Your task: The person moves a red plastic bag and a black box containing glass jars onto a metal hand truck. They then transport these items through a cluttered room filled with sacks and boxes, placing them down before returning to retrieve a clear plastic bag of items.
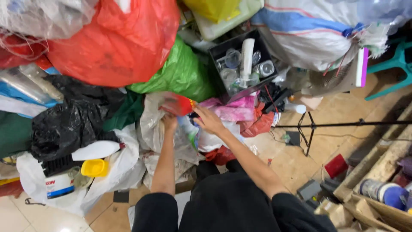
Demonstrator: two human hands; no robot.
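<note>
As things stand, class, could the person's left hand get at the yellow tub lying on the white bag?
Probably yes, once freed: the left hand grips a red bottle, but the yellow tub lies uncovered on the white bag on that side.

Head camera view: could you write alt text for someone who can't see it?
Seen from above, a person's left hand and right hand hold a blurred red plastic item over a heap of bags: red bag, green bag, black bag. A dark crate of clear containers sits behind.
</note>
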